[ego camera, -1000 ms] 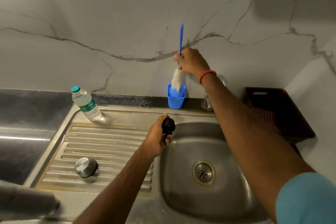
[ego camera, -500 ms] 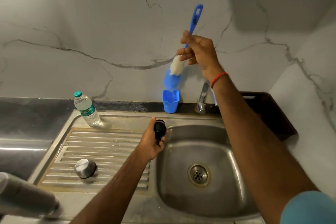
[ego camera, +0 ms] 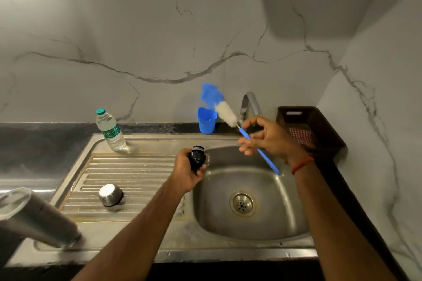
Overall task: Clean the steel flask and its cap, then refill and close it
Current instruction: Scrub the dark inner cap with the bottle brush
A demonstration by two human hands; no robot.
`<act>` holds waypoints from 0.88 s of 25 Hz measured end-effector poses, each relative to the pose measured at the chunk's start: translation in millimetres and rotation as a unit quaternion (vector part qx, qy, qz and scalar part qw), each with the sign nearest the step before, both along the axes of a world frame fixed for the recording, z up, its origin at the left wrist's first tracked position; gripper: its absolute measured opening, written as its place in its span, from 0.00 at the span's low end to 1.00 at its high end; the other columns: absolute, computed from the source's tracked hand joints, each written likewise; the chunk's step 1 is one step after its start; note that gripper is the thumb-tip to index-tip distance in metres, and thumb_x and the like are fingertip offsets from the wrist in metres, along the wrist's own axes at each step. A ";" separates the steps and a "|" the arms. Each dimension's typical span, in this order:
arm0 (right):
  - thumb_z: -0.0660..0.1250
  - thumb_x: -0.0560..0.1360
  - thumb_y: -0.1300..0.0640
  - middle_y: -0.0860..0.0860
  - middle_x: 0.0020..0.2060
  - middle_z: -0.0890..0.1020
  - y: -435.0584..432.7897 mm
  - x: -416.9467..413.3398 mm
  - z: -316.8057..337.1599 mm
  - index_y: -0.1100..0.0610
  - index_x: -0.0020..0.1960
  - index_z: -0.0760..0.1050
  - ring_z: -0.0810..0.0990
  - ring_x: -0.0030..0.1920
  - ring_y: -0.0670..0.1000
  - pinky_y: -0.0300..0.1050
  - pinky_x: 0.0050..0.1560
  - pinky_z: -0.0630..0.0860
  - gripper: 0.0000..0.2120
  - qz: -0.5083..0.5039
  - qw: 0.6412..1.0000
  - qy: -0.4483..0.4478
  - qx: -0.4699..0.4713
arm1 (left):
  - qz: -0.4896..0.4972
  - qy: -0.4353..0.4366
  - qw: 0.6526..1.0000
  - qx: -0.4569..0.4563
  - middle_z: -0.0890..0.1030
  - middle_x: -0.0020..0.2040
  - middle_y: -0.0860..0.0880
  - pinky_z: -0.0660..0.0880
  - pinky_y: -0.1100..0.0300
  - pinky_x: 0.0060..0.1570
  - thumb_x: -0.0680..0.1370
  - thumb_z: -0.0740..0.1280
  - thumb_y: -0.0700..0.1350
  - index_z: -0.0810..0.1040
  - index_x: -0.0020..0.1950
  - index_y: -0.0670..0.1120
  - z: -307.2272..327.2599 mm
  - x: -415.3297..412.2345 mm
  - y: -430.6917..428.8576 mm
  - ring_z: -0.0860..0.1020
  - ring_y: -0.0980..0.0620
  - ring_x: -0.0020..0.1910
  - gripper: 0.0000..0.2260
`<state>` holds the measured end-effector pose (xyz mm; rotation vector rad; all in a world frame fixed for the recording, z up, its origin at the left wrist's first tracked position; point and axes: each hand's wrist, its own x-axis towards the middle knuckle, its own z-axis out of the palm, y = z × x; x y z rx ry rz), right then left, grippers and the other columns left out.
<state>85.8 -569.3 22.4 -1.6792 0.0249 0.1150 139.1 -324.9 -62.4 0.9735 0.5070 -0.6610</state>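
Steel and blurred, the uncapped flask stood at the lower left of the frame on the sink's front corner. It would likely be stiff, fairly heavy and slippery, best grasped round its middle. Further in, its domed cap lay on the ribbed drainer. At centre the left hand was wrapped round a small black stopper, while the right hand pinched the blue handle of a brush over the basin. Behind stood a blue cup, a water bottle and the tap.

Forearms extended, left grip curled round black cap; right grip raised, pinching blue brush handle
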 end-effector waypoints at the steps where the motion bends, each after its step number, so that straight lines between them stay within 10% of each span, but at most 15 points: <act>1: 0.70 0.74 0.73 0.64 0.46 0.85 -2.9 -10.0 -16.7 0.58 0.63 0.74 0.86 0.46 0.63 0.50 0.44 0.84 0.21 -0.009 1.000 0.016 -0.010 | -0.008 -0.003 1.000 0.006 0.84 0.38 0.47 0.63 0.67 0.19 0.79 0.59 0.52 0.79 0.51 0.44 0.7 -2.6 0.1 0.75 0.51 0.25 0.15; 7: 0.71 0.75 0.68 0.50 0.45 0.87 -6.3 -47.6 -89.3 0.52 0.57 0.81 0.85 0.44 0.45 0.40 0.46 0.80 0.15 -0.073 0.980 -0.052 -0.177 | 0.048 -0.009 0.999 0.025 0.83 0.47 0.46 0.66 0.66 0.19 0.79 0.66 0.61 0.80 0.60 0.48 -4.2 -9.6 3.0 0.74 0.54 0.27 0.19; 22: 0.75 0.73 0.63 0.51 0.36 0.83 -20.0 -59.1 -133.3 0.55 0.42 0.82 0.81 0.40 0.47 0.46 0.47 0.77 0.05 -0.081 0.972 -0.057 -0.215 | 0.103 -0.060 0.992 -0.044 0.79 0.32 0.49 0.62 0.66 0.16 0.84 0.55 0.60 0.79 0.50 0.45 16.4 -12.8 8.8 0.67 0.57 0.21 0.21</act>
